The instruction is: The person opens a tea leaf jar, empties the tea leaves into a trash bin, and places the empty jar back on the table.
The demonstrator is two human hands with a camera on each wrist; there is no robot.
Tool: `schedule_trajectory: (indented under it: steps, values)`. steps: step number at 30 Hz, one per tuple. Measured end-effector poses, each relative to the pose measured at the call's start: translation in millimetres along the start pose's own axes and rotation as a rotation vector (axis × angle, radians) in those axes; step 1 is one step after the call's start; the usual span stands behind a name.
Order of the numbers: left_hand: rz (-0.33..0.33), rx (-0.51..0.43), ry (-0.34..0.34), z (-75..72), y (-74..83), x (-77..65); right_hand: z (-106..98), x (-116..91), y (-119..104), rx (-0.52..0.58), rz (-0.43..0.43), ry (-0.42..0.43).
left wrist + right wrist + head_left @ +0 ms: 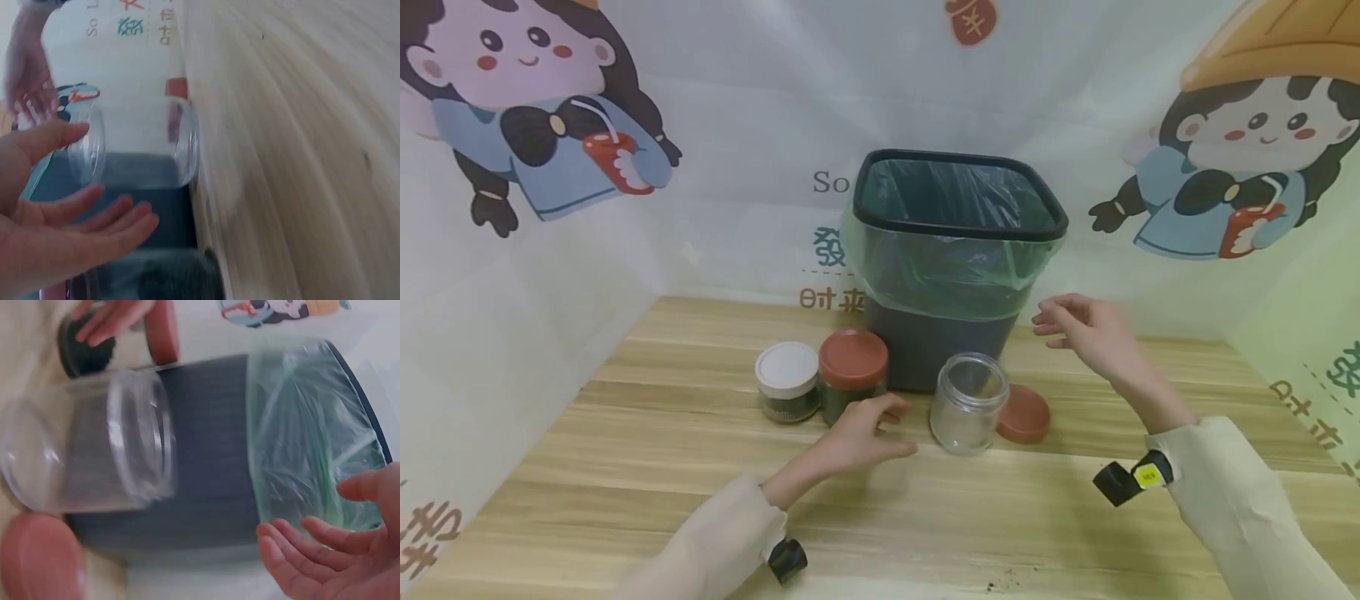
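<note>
An uncapped clear jar (966, 408) stands upright on the wooden table, in front of a dark bin. Its red lid (1024, 414) lies flat just to its right. My left hand (861, 433) reaches toward the jar from the left, thumb and fingers spread apart around air; in the left wrist view the jar (140, 144) lies just beyond the fingertips. Beside that hand stands a jar with a red lid (853, 360), its contents dark. My right hand (1086, 329) hovers right of the bin, fingers loosely bent and holding nothing.
The bin (936, 350) at the back has a green plastic liner (955, 275) folded over its rim. A smaller jar with a white lid (787, 379) stands at the left of the row. Dark crumbs (1011, 579) lie near the front edge. A printed curtain hangs behind.
</note>
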State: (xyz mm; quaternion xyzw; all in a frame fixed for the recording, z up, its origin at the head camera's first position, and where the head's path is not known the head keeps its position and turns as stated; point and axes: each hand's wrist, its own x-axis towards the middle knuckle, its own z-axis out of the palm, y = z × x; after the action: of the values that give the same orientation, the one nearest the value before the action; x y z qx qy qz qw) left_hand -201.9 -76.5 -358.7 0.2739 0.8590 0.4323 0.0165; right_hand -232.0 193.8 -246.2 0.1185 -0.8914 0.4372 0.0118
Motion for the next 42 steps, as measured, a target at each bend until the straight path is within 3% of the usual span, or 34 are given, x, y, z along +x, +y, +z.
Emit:
schedule_trajectory:
  steps: [5, 12, 16, 20, 27, 35, 42]
  values:
    - [0.015, -0.071, -0.071, -15.1, -9.4, -11.5, 21, -14, 7, 0.004, -0.087, -0.042]
    - [0.022, -0.125, -0.067, -34.0, -22.2, -25.5, 58, -18, 6, 0.105, -0.218, -0.076]
    - [-0.006, -0.097, -0.005, -42.2, -27.8, -30.8, 79, -13, 4, 0.117, -0.279, -0.094]
    - [-0.021, -0.07, 0.109, -44.4, -30.7, -34.1, 98, -10, -1, 0.083, -0.307, -0.084]
    - [-0.173, 0.021, 0.314, -37.7, -27.3, -34.3, 128, -3, -7, 0.028, -0.321, -0.083]
    - [-0.184, 0.106, 0.342, -29.6, -23.1, -31.6, 156, 9, -11, -0.037, -0.268, -0.01]
    - [-0.182, 0.11, 0.375, -23.3, -26.5, -29.9, 173, 20, -5, 0.022, -0.22, -0.024]
